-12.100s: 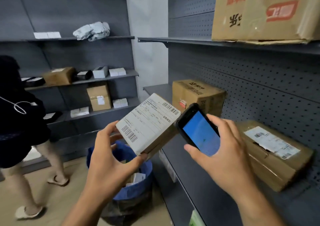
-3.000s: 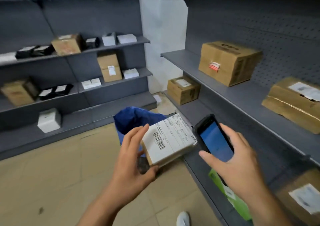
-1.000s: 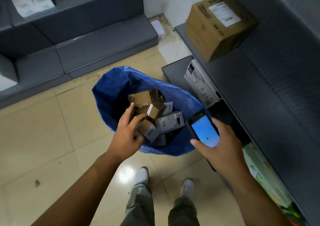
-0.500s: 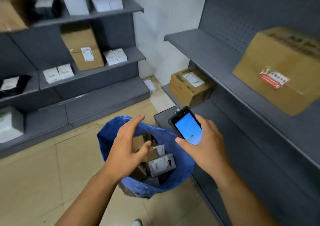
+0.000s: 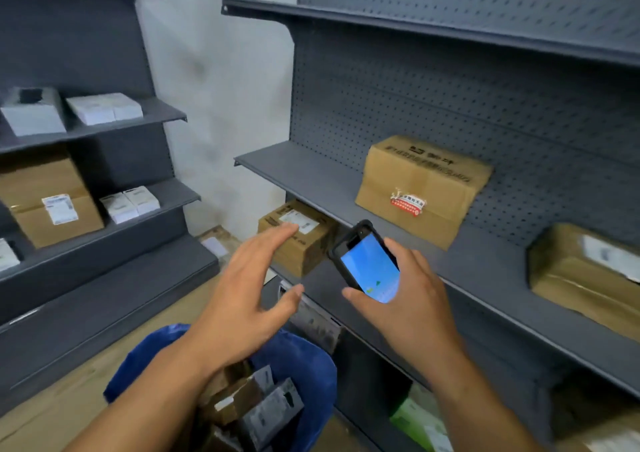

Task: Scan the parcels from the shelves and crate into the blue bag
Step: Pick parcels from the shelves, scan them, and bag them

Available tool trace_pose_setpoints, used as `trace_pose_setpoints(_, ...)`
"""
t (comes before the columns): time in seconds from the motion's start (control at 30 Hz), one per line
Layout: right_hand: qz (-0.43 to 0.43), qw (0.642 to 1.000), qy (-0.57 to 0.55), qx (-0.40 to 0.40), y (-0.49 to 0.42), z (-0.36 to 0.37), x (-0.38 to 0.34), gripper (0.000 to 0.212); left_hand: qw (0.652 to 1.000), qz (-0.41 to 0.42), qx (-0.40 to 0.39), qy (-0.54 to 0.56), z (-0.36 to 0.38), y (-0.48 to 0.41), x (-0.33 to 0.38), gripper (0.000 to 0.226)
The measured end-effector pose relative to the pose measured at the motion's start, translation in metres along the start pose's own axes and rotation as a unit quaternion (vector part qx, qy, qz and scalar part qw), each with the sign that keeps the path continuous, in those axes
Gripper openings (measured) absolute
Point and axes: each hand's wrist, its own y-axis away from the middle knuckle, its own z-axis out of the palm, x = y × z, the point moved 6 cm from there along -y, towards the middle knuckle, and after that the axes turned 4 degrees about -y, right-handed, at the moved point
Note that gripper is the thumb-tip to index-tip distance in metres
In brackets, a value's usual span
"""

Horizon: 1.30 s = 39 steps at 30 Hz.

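In the head view, your left hand hangs open and empty above the blue bag. Your right hand grips the handheld scanner. The labelled cardboard box sits ahead on the lower shelf, label up, nearer your left hand.

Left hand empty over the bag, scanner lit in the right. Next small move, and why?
Probably reach the left hand forward and grip the brown box on the lower shelf. That hand is open and empty, its fingertips pointing toward the box, whose label faces up; the right hand holds the scanner ready.
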Motion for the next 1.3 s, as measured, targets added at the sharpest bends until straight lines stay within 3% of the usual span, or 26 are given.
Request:
trace_pose_setpoints(0.33, 0.087, 0.984, 0.042, 0.150, 0.092, -0.148, 0.055, 0.092, 0.985, 0.132, -0.063, 0.089, 0.080, -0.013, 0.134, 0.069)
trace_pose_setpoints(0.57, 0.129, 0.962, 0.065, 0.234, 0.206, -0.274, 0.123, 0.085, 0.962, 0.209, -0.113, 0.133, 0.165, 0.019, 0.289, 0.072)
trace_pose_setpoints(0.73, 0.167, 0.940, 0.100, 0.279, 0.304, -0.364, 0.182, 0.093, 0.942, 0.238, -0.150, 0.181, 0.236, 0.068, 0.418, 0.074)
trace_pose_setpoints(1.03, 0.281, 0.879, 0.142, 0.358, 0.497, -0.512, 0.269, 0.091, 0.882, 0.298, -0.238, 0.277, 0.363, 0.183, 0.639, 0.076)
trace_pose_setpoints(1.2, 0.339, 0.835, 0.141, 0.409, 0.589, -0.560, 0.307, 0.079, 0.845, 0.327, -0.301, 0.298, 0.415, 0.239, 0.717, 0.077)
trace_pose_setpoints(1.3, 0.382, 0.802, 0.152, 0.433, 0.633, -0.577, 0.332, 0.092, 0.825, 0.335, -0.338, 0.305, 0.448, 0.259, 0.747, 0.077)
